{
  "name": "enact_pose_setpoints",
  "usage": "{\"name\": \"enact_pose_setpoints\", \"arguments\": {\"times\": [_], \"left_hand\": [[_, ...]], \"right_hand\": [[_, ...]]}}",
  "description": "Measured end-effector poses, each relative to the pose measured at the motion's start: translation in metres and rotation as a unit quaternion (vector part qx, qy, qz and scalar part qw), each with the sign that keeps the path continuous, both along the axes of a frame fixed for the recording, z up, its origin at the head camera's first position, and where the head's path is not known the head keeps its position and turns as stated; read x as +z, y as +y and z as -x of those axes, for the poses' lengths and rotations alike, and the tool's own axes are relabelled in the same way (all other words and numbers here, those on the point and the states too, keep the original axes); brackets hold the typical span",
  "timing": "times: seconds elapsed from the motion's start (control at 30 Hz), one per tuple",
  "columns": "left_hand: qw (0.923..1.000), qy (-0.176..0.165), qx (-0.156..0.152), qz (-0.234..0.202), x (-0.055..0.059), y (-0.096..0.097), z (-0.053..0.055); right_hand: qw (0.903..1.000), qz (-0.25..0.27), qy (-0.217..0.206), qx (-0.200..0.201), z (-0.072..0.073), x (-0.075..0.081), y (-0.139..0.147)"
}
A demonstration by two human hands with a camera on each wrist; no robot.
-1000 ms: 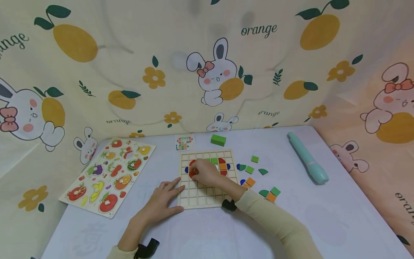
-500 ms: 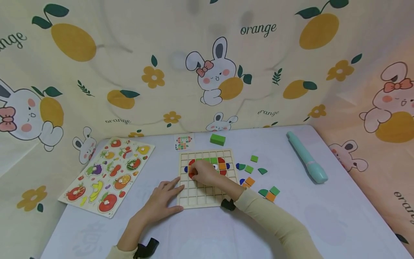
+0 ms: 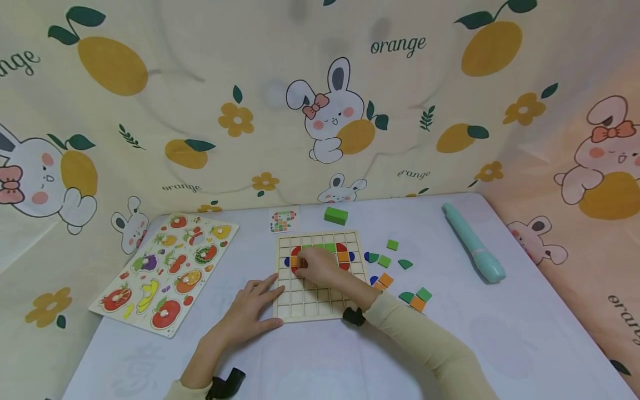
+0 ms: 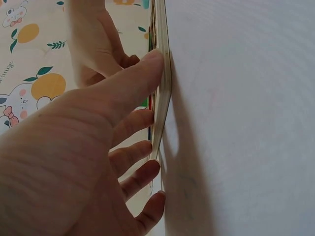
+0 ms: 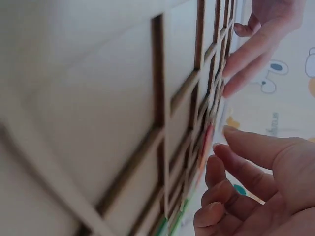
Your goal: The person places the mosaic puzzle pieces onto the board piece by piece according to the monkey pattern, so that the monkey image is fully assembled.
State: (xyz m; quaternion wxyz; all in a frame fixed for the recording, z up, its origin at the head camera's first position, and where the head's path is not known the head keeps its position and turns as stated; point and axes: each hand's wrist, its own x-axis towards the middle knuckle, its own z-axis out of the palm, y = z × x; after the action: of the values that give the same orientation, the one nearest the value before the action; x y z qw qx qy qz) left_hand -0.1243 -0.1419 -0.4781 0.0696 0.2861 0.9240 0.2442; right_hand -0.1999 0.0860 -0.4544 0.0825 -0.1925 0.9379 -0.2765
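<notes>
My right hand [image 3: 320, 266] is over the upper left of a wooden grid board [image 3: 296, 313], fingers bent. Its fingertips are at red pieces and an orange square tile [image 3: 294, 261], beside a blue half-round piece [image 3: 287, 261]. In the right wrist view the thumb and index finger [image 5: 236, 160] are slightly apart with no piece visible between them. More red, green, orange and blue pieces sit in the grid, partly hidden by the hand. My left hand [image 3: 250, 311] rests at the board's left edge, thumb and fingers spread; the left wrist view shows the thumb [image 4: 142, 73] touching the edge.
Loose green, orange and blue pieces [image 3: 385, 280] lie right of the board. Behind it are a small pattern card [image 3: 283, 220] and a green block [image 3: 336, 216]. A fruit puzzle board [image 3: 165, 272] lies left; a turquoise baton-like object [image 3: 472, 243] lies right.
The right hand's fingers shift very slightly at the left-side pieces, showing a little more of the orange tile. The left hand stays at the board's edge.
</notes>
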Motion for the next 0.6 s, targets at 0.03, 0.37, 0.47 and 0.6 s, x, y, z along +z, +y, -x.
{"name": "enact_pose_setpoints", "arguments": {"times": [0.03, 0.37, 0.47, 0.6], "left_hand": [[1.0, -0.002, 0.001, 0.0, 0.0, 0.0, 0.0], [0.9999, -0.008, 0.007, 0.002, 0.002, 0.001, 0.0], [0.9999, -0.009, 0.009, 0.006, 0.001, 0.001, 0.0], [0.9999, -0.01, 0.012, 0.004, 0.001, 0.001, -0.001]], "right_hand": [[1.0, 0.008, -0.005, -0.001, -0.001, 0.003, 0.002], [0.9986, 0.044, -0.021, -0.02, -0.007, 0.038, 0.086], [0.9961, 0.061, -0.058, -0.027, -0.014, 0.037, 0.12], [0.9952, 0.053, -0.064, -0.05, -0.027, 0.031, 0.155]]}}
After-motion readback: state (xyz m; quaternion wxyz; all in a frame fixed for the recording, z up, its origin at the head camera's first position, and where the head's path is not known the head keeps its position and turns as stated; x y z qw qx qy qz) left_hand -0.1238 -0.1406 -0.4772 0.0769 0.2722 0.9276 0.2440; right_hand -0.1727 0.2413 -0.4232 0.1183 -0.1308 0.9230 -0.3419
